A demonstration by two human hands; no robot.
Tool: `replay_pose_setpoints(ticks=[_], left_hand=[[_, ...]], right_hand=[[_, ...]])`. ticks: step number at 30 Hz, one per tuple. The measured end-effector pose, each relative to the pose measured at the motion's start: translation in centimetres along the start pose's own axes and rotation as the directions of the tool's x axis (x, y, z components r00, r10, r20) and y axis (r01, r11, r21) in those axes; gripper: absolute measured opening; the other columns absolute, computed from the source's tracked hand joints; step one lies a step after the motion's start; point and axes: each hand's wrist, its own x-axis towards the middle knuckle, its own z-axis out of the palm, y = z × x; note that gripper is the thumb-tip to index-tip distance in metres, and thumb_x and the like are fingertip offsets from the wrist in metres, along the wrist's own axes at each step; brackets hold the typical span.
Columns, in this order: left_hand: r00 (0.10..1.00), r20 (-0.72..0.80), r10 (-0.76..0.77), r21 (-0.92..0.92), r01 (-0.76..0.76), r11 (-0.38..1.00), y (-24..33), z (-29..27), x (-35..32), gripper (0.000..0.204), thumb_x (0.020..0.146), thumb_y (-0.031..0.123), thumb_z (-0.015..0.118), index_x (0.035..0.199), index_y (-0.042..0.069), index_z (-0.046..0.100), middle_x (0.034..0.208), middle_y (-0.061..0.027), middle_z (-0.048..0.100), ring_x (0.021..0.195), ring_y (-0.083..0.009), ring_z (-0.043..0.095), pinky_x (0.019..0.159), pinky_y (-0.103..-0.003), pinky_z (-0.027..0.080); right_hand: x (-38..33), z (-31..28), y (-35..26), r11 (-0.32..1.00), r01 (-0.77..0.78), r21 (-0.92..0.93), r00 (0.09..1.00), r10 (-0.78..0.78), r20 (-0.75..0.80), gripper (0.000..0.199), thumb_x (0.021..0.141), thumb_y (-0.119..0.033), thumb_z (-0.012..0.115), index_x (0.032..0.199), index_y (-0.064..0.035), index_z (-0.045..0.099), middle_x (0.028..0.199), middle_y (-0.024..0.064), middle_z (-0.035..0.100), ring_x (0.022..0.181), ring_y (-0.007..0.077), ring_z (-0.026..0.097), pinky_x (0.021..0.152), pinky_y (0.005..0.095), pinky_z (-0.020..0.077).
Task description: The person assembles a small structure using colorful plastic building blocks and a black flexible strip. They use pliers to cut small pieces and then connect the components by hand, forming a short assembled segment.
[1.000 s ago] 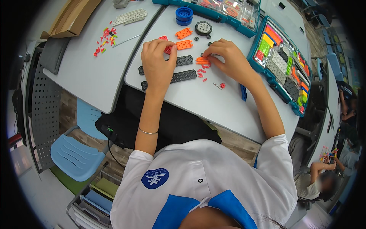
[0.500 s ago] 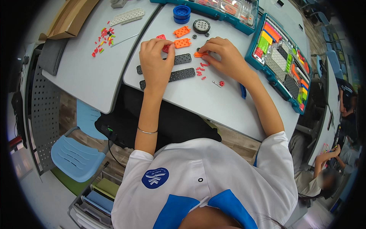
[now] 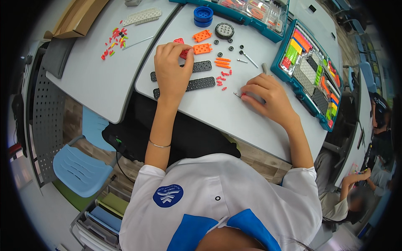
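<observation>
Head view, near to far: right hand pinches a small red-tipped pin against the grey table; left hand, fingers closed, holds a red plate steady over black perforated strips. Beyond lie orange plates, loose pegs and open teal parts trays, all within arm's reach.

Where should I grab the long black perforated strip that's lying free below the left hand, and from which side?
Pinch the black strip across its narrow width near its right end, coming from above. It lies flat on the table, and the left hand covers its left part, so the right half is probably the easiest to reach.
</observation>
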Motion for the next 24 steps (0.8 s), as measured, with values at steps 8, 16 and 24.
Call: replay_pose_setpoints(ticks=[8,16,24], left_hand=[[0.96,-0.249,0.128,-0.018,-0.136,0.99,1.5,-3.6,0.5,0.014,0.08,-0.001,0.076,0.092,0.006,0.073,0.092,-0.0052,0.071,0.089,-0.024,0.061,0.08,-0.035,0.049],[0.973,-0.195,-0.121,0.083,0.14,0.987,-1.7,-7.5,-3.6,0.008,0.09,0.008,0.071,0.096,0.005,0.074,0.097,-0.005,0.071,0.095,-0.0193,0.06,0.079,-0.033,0.046],[0.958,-0.262,-0.121,0.053,0.139,0.989,-3.7,-6.1,-5.3,0.026,0.099,0.012,0.058,0.123,0.003,0.062,0.12,-0.0104,0.065,0.108,-0.0234,0.058,0.087,-0.034,0.045]], right_hand=[[0.4,1.3,1.7,0.998,-0.007,0.054,0.997,0.011,-0.075,0.012,0.083,-0.009,0.075,0.094,-0.0061,0.071,0.096,0.0078,0.066,0.088,0.026,0.063,0.078,0.0381,0.049],[2.9,2.3,3.2,0.998,-0.051,-0.021,0.979,0.046,-0.197,0.016,0.081,-0.01,0.078,0.095,-0.0058,0.072,0.093,0.0076,0.068,0.087,0.025,0.062,0.077,0.0361,0.0487],[2.4,2.6,2.9,0.996,-0.085,-0.039,0.962,0.071,-0.265,0.021,0.085,-0.013,0.076,0.104,-0.0051,0.073,0.099,0.0074,0.069,0.091,0.0249,0.063,0.08,0.0356,0.0471]])
